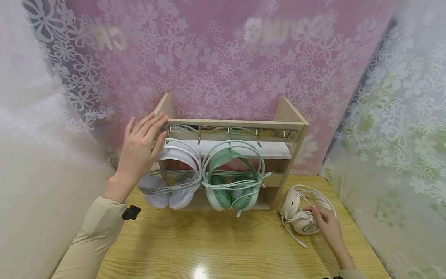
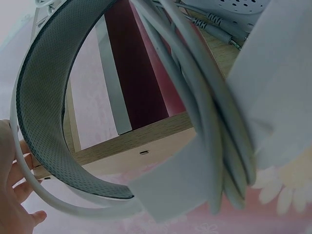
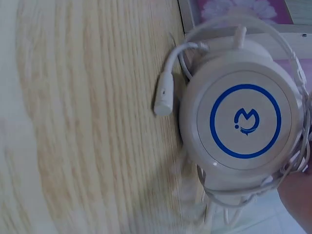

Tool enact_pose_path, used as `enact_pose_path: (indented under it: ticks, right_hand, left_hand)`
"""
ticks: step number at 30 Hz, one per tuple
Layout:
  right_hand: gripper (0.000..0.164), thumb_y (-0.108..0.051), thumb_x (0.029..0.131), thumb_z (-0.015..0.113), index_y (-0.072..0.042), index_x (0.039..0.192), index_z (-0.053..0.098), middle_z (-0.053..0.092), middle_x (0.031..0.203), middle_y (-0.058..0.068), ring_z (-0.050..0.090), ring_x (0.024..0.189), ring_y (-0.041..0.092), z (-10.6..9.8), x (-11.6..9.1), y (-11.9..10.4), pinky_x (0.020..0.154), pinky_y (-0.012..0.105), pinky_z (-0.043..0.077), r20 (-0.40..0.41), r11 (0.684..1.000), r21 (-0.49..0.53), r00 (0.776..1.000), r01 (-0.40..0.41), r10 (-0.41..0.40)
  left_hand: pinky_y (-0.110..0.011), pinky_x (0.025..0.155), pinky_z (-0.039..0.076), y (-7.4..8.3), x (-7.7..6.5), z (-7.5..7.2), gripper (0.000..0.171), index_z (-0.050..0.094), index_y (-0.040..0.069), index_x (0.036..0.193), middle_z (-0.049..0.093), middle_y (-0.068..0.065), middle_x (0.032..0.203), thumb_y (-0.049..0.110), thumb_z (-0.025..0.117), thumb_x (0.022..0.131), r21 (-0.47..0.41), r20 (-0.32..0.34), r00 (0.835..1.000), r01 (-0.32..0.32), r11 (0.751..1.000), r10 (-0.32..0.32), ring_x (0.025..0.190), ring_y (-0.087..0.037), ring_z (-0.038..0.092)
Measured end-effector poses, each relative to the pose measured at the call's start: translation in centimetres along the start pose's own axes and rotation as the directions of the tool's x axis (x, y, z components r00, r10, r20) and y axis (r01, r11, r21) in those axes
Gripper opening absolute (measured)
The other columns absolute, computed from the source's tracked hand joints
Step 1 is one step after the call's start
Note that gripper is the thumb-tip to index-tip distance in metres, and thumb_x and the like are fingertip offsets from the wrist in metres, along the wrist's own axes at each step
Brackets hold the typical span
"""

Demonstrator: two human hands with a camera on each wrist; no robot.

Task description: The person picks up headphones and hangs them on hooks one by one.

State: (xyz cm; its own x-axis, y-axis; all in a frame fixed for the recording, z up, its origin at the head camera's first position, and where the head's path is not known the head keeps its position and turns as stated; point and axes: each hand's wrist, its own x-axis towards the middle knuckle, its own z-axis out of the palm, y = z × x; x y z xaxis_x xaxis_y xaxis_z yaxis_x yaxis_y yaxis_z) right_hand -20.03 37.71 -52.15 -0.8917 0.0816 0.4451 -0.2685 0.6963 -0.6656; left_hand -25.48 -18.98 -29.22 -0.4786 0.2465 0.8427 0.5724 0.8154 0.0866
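My left hand (image 1: 139, 145) rests on the upper left corner of a wooden rack (image 1: 240, 123), its fingers nearly straight. Just below it, white headphones (image 1: 182, 195) hang from the rack with a grey cable wound around them. Green headphones (image 1: 223, 157) hang beside those, also wrapped in their cable. At the right, a cream headset (image 1: 289, 204) lies on the table, and my right hand (image 1: 329, 226) pinches it at its wound cable. In the right wrist view, the headset's ear cup (image 3: 246, 122) shows a blue ring, with a microphone (image 3: 165, 100) alongside; the fingertips are mostly hidden there.
Metal hooks (image 1: 259, 137) line the rack's front bar, with bare ones on the right side. A white shelf (image 1: 277, 149) sits behind them. The wooden table (image 1: 216, 240) extends in front. Flowered curtains (image 1: 223, 69) surround the back and sides.
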Motion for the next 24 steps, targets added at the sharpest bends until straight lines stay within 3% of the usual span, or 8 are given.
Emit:
enact_pose_path:
  ticks: [6, 10, 15, 18, 19, 21, 22, 24]
  right_hand:
    - [0.038, -0.025, 0.110, 0.046, -0.011, 0.100, 0.079, 0.074, 0.111, 0.007, 0.056, 0.101, -0.012, -0.9, -0.7, -0.4, 0.079, 0.011, 0.045, 0.099, 0.995, 0.026, 0.991, -0.094, 0.091]
    - [0.039, -0.022, 0.110, 0.045, -0.011, 0.095, 0.079, 0.074, 0.106, 0.009, 0.061, 0.094, -0.007, -1.3, -1.0, -0.7, 0.075, 0.013, 0.049, 0.141, 0.993, 0.060, 0.986, -0.101, 0.092]
    - [0.033, -0.019, 0.109, 0.048, -0.010, 0.101, 0.079, 0.076, 0.105, 0.009, 0.063, 0.100, -0.005, -1.6, -1.1, -1.1, 0.081, 0.009, 0.048, 0.173, 0.997, 0.044, 0.983, -0.062, 0.054]
    - [0.032, -0.023, 0.110, 0.047, -0.011, 0.110, 0.076, 0.075, 0.108, 0.006, 0.065, 0.092, 0.001, -2.1, -0.9, -1.4, 0.073, 0.017, 0.052, 0.188, 0.997, 0.019, 0.979, -0.080, 0.075]
    - [0.032, -0.025, 0.110, 0.046, -0.011, 0.113, 0.075, 0.075, 0.100, 0.005, 0.064, 0.081, 0.002, -2.3, -0.8, -1.4, 0.066, 0.020, 0.052, 0.191, 0.996, 0.015, 0.978, -0.093, 0.089]
    - [0.032, -0.028, 0.110, 0.046, -0.014, 0.119, 0.073, 0.072, 0.108, -0.006, 0.059, 0.084, -0.005, -2.8, -0.5, -1.3, 0.064, 0.022, 0.050, 0.185, 0.994, -0.006, 0.977, -0.108, 0.107]
    - [0.033, -0.029, 0.110, 0.045, -0.014, 0.122, 0.072, 0.070, 0.110, -0.010, 0.055, 0.073, -0.006, -3.0, -0.3, -1.2, 0.058, 0.025, 0.049, 0.184, 0.993, 0.003, 0.976, -0.116, 0.114]
    - [0.035, -0.028, 0.111, 0.043, -0.010, 0.126, 0.069, 0.067, 0.114, -0.014, 0.051, 0.083, -0.015, -3.5, 0.1, -0.8, 0.065, 0.019, 0.048, 0.172, 0.995, 0.010, 0.980, -0.104, 0.101]
  left_hand:
    - [-0.056, 0.124, 0.014, -0.1, 0.0, 0.0, 0.042, 0.057, 0.010, 0.144, 0.056, -0.008, 0.148, 0.022, 0.057, 0.104, 0.004, 0.003, 1.000, -0.002, 1.000, 0.002, 0.143, -0.029, 0.044]
    - [-0.056, 0.123, 0.014, -0.1, 0.0, 0.0, 0.042, 0.057, 0.010, 0.145, 0.056, -0.008, 0.148, 0.022, 0.057, 0.104, 0.002, 0.000, 1.000, -0.004, 1.000, 0.004, 0.143, -0.029, 0.044]
    - [-0.056, 0.123, 0.015, 0.0, 0.1, -0.1, 0.042, 0.057, 0.010, 0.144, 0.056, -0.007, 0.148, 0.021, 0.057, 0.104, -0.003, -0.004, 1.000, -0.002, 1.000, 0.002, 0.143, -0.028, 0.044]
    - [-0.056, 0.123, 0.015, 0.0, 0.1, -0.1, 0.042, 0.057, 0.010, 0.144, 0.057, -0.008, 0.148, 0.021, 0.057, 0.104, 0.000, -0.004, 1.000, -0.005, 1.000, 0.005, 0.143, -0.028, 0.044]
    - [-0.057, 0.123, 0.015, 0.0, 0.1, -0.1, 0.042, 0.057, 0.010, 0.144, 0.056, -0.008, 0.148, 0.022, 0.057, 0.104, 0.001, -0.003, 1.000, -0.006, 1.000, 0.006, 0.143, -0.028, 0.044]
    - [-0.057, 0.123, 0.015, 0.0, 0.1, 0.0, 0.042, 0.057, 0.010, 0.144, 0.056, -0.008, 0.148, 0.022, 0.056, 0.104, 0.004, -0.001, 1.000, -0.007, 1.000, 0.007, 0.142, -0.029, 0.044]
    - [-0.057, 0.123, 0.015, 0.0, 0.1, 0.0, 0.042, 0.057, 0.010, 0.144, 0.056, -0.008, 0.148, 0.022, 0.056, 0.104, 0.004, 0.001, 1.000, -0.006, 1.000, 0.006, 0.142, -0.029, 0.044]
    - [-0.057, 0.123, 0.015, 0.0, 0.0, 0.0, 0.042, 0.057, 0.010, 0.144, 0.056, -0.008, 0.148, 0.022, 0.056, 0.104, 0.004, 0.005, 1.000, -0.004, 1.000, 0.004, 0.143, -0.029, 0.044]
